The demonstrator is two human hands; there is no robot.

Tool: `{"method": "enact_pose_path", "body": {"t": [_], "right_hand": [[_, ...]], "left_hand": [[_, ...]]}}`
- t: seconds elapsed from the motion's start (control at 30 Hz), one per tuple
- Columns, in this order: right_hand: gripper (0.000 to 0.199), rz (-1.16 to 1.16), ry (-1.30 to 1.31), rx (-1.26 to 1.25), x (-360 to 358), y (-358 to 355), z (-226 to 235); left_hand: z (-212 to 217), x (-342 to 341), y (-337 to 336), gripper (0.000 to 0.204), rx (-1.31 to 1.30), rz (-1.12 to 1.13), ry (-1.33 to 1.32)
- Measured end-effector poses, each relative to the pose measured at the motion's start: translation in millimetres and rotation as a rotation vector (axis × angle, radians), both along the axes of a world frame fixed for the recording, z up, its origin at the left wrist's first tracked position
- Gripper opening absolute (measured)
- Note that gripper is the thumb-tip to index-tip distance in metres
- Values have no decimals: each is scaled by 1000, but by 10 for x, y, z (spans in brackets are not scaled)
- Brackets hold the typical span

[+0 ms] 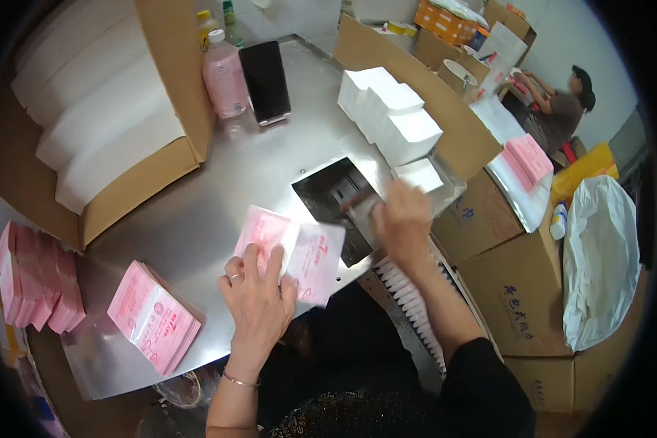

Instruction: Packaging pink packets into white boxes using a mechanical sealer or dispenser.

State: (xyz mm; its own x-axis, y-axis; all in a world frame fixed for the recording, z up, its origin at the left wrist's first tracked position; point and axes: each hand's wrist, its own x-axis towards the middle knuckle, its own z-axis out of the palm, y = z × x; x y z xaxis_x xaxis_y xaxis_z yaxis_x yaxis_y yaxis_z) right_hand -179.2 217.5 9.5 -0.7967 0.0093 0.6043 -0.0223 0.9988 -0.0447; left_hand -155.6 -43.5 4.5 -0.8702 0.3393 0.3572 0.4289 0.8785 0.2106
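Left hand (255,292) lies flat, fingers spread, pressing a pink packet (261,232) and the edge of a second pink-and-white packet (315,261) onto the metal surface (197,212); open grip, palm down, nothing pinched. The second packet overhangs the near rim of the surface, so if the palm lifts or slides it could tip off toward the lap. Right hand (401,219) is motion-blurred just beyond, over the dark plate (328,193) set in the surface; it seems closed around a thin strip or tool, but I cannot tell for sure what it holds. Fingers are close to the plate's slot, so a pinch looks possible if that part presses or heats, and a packet fed in crooked would likely come out badly. To the left near edge, a stack of pink packets (155,320) sits fanned and leaning, close to the rim; a sleeve brushing it could spill it. Farther left, more pink bundles (36,281). Beyond the plate, stacks of white pads (390,113) stand tall and near the working hand; a quick reach could topple them. At the far edge, a pink bottle (225,79) and a dark phone (266,80) lean upright against cardboard; a knock could bring down either. A person (562,102) works well apart.
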Motion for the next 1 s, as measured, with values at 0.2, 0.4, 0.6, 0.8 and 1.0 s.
{"method": "enact_pose_path", "body": {"t": [0.2, 0.4, 0.6, 0.8, 1.0], "right_hand": [[14, -204, 23, 33, -63, 694, -355], [18, -120, 10, -114, -102, 710, -291], [12, -87, -12, -173, -70, 786, -301], [39, 120, 128, -175, 21, 554, -242], [35, 767, -25, -20, 597, -864, -251]], "left_hand": [[65, 142, 193, 59, -105, -27, -134], [51, -54, 118, 59, 14, -173, 95], [154, 9, 95, 50, -11, -165, -47], [-27, 54, 156, 35, 31, -277, -9], [119, 26, -122, 70, 104, -180, -179]]}}
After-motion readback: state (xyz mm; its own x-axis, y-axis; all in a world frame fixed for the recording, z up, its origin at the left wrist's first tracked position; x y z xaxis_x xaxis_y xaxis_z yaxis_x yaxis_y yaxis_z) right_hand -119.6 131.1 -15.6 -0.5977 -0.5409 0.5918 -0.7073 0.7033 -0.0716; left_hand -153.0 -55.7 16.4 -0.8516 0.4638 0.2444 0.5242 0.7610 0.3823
